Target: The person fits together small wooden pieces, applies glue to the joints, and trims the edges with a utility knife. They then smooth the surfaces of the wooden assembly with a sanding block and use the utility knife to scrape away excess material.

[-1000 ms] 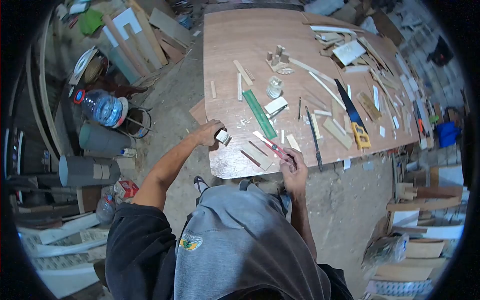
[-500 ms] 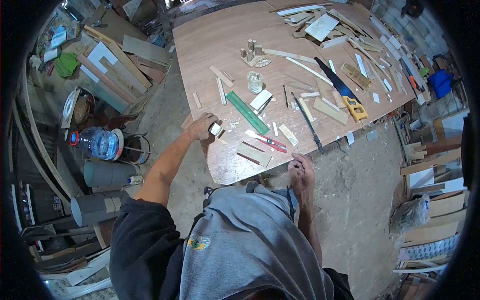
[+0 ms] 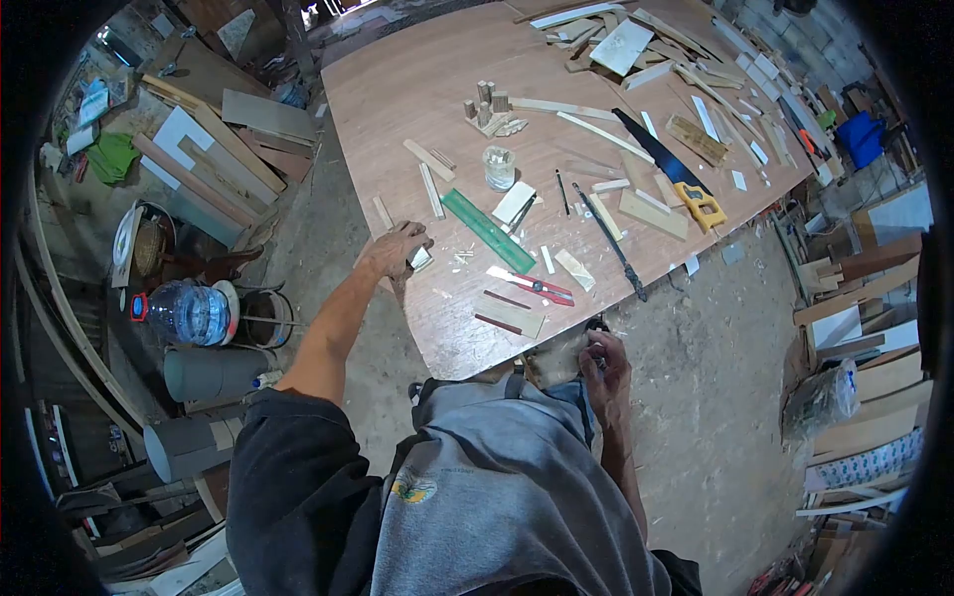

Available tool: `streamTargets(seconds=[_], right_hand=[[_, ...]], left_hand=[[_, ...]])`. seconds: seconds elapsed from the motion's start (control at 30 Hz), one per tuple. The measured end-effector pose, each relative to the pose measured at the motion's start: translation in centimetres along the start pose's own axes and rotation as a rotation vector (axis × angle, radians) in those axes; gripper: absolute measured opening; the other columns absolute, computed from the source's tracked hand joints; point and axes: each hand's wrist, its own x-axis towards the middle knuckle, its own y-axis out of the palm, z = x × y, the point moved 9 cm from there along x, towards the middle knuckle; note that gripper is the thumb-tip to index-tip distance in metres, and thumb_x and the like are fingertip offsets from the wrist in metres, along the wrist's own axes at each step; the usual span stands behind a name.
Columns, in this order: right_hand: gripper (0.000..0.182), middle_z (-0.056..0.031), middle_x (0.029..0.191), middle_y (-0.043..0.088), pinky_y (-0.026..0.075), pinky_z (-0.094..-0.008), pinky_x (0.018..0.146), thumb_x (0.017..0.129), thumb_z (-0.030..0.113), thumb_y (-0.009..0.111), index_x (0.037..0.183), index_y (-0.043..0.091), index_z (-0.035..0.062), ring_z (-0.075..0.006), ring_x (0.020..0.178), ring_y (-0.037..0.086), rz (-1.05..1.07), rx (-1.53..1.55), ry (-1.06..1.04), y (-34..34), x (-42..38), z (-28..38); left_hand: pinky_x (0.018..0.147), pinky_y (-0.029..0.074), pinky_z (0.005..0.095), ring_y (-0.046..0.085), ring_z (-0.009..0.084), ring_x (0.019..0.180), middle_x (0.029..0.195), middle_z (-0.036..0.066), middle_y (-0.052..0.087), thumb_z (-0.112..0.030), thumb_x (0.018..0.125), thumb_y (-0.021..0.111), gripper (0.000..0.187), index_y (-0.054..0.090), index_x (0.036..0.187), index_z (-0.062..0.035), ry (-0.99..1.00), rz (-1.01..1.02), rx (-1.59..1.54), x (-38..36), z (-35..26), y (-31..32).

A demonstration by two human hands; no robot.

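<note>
At the left edge of the plywood table, my left hand (image 3: 397, 248) is curled over a small pale wooden block (image 3: 421, 259), most of which its fingers cover. My right hand (image 3: 604, 370) hangs just off the front edge with its fingers curled in; whatever is in them, if anything, is hidden. Between the hands lie a red-handled utility knife (image 3: 537, 286) and a flat wood piece with dark strips (image 3: 510, 314). A green ruler (image 3: 487, 230) lies beyond them, beside a white block (image 3: 514, 203) with a dark slim tool against it.
A glass jar (image 3: 499, 169) stands mid-table, near a small wooden model (image 3: 489, 107). Rightward are a long thin dark tool (image 3: 609, 238) and a handsaw (image 3: 676, 171). Scrap wood (image 3: 636, 50) is heaped at the back. A water bottle (image 3: 189, 313) stands left of the table.
My left hand has shifted slightly up and left with the block, covering more of it. My right hand has dropped a little, away from the table edge. The view has tilted slightly.
</note>
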Motion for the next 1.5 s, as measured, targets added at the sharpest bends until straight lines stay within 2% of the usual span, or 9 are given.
streamTargets(seconds=[0.2,0.43,0.53,0.7,0.87,1.03,1.1,1.2,1.5], right_hand=[[0.03,-0.011,0.118,0.061,0.053,-0.0334,0.077,0.091,0.015,0.069,0.119,0.062,0.0084,-0.0196,0.09,0.063,0.043,-0.048,0.025,1.5,0.5,-0.1],[0.02,-0.0039,0.074,0.06,0.046,-0.029,0.063,0.092,0.019,0.066,0.084,0.063,0.0008,-0.012,0.072,0.056,0.16,-0.192,0.003,4.6,3.7,-2.0],[0.02,-0.0185,0.075,0.064,0.048,-0.0412,0.063,0.089,0.016,0.067,0.081,0.062,-0.0017,-0.0335,0.066,0.062,0.259,-0.327,0.031,6.5,5.4,-2.0],[0.026,-0.0211,0.066,0.057,0.043,-0.0446,0.057,0.091,0.021,0.066,0.077,0.061,-0.0018,-0.0369,0.06,0.058,0.365,-0.494,-0.106,8.6,8.7,-2.5],[0.023,-0.025,0.072,0.059,0.044,-0.0495,0.057,0.096,0.017,0.057,0.085,0.062,-0.0027,-0.0443,0.067,0.062,0.289,-0.531,-0.448,7.5,10.1,-4.7],[0.019,-0.0213,0.081,0.062,0.05,-0.0455,0.065,0.092,0.011,0.059,0.107,0.058,0.0,-0.0427,0.073,0.062,0.208,-0.448,-0.054,5.1,9.6,-10.6],[0.027,-0.0201,0.089,0.063,0.052,-0.0443,0.067,0.087,0.01,0.063,0.111,0.056,0.0003,-0.0372,0.074,0.063,0.347,-0.444,-0.36,7.6,7.3,-7.7],[0.03,-0.0185,0.095,0.063,0.053,-0.0409,0.068,0.081,0.009,0.067,0.109,0.058,0.0007,-0.032,0.077,0.064,0.3,-0.582,-0.445,9.3,5.8,-5.3],[0.023,-0.018,0.074,0.066,0.052,-0.04,0.064,0.092,0.017,0.054,0.09,0.066,-0.0029,-0.0313,0.067,0.065,0.194,-0.392,-0.139,2.4,9.7,-10.8]], left_hand=[[0.111,0.044,0.043,0.04,0.0342,0.135,0.145,0.009,0.044,-0.001,0.057,0.081,0.084,0.051,0.133,-0.0165,-0.057,-0.088,0.012,-2.0,-1.0,-2.7],[0.085,0.051,0.0473,0.061,0.0381,0.104,0.117,0.02,0.063,-0.006,0.081,0.068,0.034,0.064,0.115,-0.0064,-0.582,-0.742,-0.444,-10.7,1.8,0.6],[0.076,0.051,0.0447,0.067,0.0394,0.081,0.087,0.022,0.068,-0.014,0.087,0.066,0.016,0.071,0.092,0.0,-0.695,-0.771,-0.698,-13.6,-2.1,5.1],[0.075,0.051,0.047,0.067,0.0409,0.084,0.089,0.022,0.069,-0.021,0.089,0.066,0.022,0.07,0.09,0.0,-0.769,-0.715,-0.661,-13.9,-9.8,6.4],[0.082,0.051,0.0453,0.064,0.0401,0.094,0.096,0.021,0.068,-0.02,0.09,0.064,0.023,0.069,0.098,0.0004,-0.686,-0.68,-0.656,-12.3,-12.9,7.0],[0.089,0.05,0.0445,0.063,0.0394,0.096,0.102,0.023,0.065,-0.008,0.086,0.066,0.029,0.063,0.113,0.0033,-0.647,-0.64,-0.804,-11.3,-14.5,8.7],[0.092,0.048,0.0455,0.061,0.0399,0.102,0.108,0.024,0.063,-0.003,0.083,0.067,0.037,0.059,0.118,0.004,-0.657,-0.604,-0.86,-11.0,-14.5,8.5],[0.102,0.044,0.0448,0.045,0.043,0.126,0.137,0.023,0.047,0.002,0.074,0.068,0.062,0.048,0.133,-0.0003,-0.477,-0.586,-0.534,-9.7,-17.3,4.4],[0.101,0.045,0.0471,0.046,0.0346,0.127,0.135,0.011,0.054,0.0,0.07,0.065,0.058,0.057,0.127,-0.0048,0.003,-0.125,-0.258,-1.5,-21.1,3.7]])
